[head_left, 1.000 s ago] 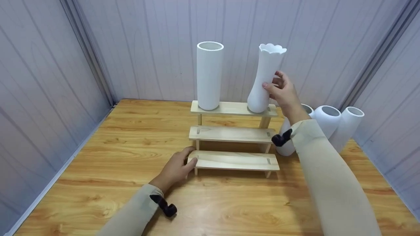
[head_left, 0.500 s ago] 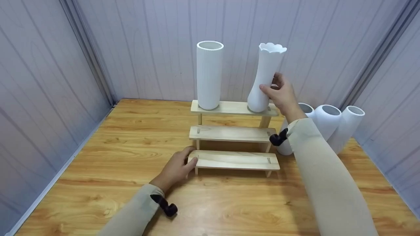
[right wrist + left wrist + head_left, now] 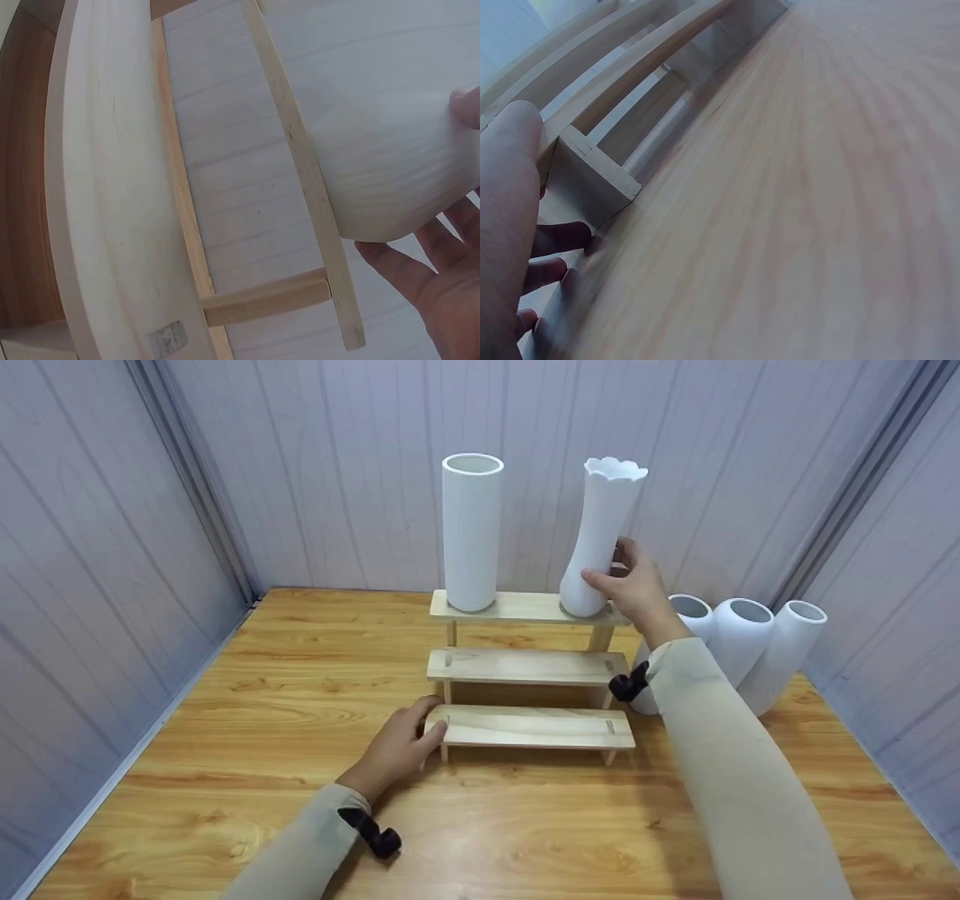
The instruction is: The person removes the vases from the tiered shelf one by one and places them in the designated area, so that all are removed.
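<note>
My right hand (image 3: pixel 637 591) holds a white vase (image 3: pixel 602 521) with a scalloped rim and rounded base, thumb in front and fingers behind its lower body. The vase stands upright near the right end of the top shelf of a three-tier wooden display stand (image 3: pixel 529 666). In the right wrist view the thumb and fingers lie around the vase's bulging base (image 3: pixel 405 165). At the left end of the bottom shelf, my left hand (image 3: pixel 394 746) grips the stand, thumb over the board. The left wrist view shows its other fingers beside the stand's leg (image 3: pixel 592 176).
A ribbed cylindrical white vase (image 3: pixel 471 536) stands on the top shelf's left end. Right of the stand, three more white vases (image 3: pixel 742 641) stand close together on the wood-grain table (image 3: pixel 300 682), partly behind the right forearm. Panelled walls (image 3: pixel 375 472) enclose the table.
My right hand has slid down the scalloped vase toward its base, while the vase keeps its place on the top shelf. The left hand stays on the stand. The head view has shifted slightly.
</note>
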`<state>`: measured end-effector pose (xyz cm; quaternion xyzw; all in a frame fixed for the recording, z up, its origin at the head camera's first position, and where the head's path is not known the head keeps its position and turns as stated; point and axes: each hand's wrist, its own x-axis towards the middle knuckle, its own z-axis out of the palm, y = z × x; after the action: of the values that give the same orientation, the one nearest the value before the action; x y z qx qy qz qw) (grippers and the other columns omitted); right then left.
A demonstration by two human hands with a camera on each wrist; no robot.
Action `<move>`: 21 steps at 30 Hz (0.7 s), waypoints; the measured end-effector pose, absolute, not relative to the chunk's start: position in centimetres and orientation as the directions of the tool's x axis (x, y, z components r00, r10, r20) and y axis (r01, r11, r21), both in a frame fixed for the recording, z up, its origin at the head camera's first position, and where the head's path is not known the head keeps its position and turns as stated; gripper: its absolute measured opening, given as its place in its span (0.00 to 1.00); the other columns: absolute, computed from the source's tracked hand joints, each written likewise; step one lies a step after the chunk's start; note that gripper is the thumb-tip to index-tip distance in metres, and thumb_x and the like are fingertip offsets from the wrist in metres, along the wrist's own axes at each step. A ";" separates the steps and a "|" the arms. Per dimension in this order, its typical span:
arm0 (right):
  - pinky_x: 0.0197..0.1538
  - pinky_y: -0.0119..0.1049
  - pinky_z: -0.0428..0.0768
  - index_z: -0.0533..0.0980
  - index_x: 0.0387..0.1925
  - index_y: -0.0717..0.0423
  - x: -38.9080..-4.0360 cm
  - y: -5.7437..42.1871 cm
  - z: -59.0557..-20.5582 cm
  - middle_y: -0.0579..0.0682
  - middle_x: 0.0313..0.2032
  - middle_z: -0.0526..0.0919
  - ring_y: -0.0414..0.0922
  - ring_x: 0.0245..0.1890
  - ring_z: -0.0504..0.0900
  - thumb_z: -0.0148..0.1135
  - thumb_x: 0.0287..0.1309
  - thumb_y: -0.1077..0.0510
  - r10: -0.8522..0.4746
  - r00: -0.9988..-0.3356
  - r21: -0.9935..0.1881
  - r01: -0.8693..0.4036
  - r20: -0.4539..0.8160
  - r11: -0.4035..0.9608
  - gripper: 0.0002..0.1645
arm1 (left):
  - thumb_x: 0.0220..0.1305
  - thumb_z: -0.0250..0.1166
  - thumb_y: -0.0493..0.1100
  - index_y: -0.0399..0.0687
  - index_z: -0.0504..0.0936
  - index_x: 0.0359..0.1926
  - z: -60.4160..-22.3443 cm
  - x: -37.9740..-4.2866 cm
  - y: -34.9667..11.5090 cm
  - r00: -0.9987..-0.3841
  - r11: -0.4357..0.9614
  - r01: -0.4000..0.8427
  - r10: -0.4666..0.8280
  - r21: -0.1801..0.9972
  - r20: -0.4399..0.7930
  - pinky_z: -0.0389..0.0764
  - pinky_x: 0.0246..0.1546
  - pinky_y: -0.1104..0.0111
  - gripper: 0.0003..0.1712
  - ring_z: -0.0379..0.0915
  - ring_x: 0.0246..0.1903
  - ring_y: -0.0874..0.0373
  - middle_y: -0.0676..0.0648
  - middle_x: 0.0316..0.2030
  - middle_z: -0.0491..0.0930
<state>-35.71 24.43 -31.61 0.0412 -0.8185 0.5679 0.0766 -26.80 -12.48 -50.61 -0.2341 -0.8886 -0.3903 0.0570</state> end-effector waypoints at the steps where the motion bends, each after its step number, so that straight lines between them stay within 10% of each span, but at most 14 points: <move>1: 0.69 0.51 0.67 0.54 0.77 0.52 -35.7 24.4 -31.6 0.54 0.71 0.67 0.52 0.69 0.68 0.74 0.58 0.49 0.020 -0.984 -0.922 -0.157 0.175 0.353 0.54 | 0.75 0.56 0.52 0.50 0.74 0.64 -50.6 -26.8 -12.5 -0.884 0.586 0.461 0.372 0.667 0.284 0.70 0.29 0.65 0.22 0.63 0.19 0.64 0.58 0.18 0.67; 21: 0.70 0.51 0.66 0.55 0.77 0.52 -35.9 23.6 -34.2 0.55 0.70 0.66 0.54 0.68 0.68 0.74 0.58 0.53 0.045 -0.968 -0.915 -0.216 0.245 0.342 0.52 | 0.75 0.56 0.53 0.49 0.73 0.66 -50.5 -26.5 -12.5 -0.903 0.608 0.418 0.356 0.674 0.239 0.74 0.35 0.63 0.24 0.72 0.24 0.60 0.54 0.24 0.74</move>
<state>-35.86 23.59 -34.25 0.0528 -0.8112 0.5712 0.1140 -26.48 -12.46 -50.50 -0.2160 -0.8959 -0.3862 0.0405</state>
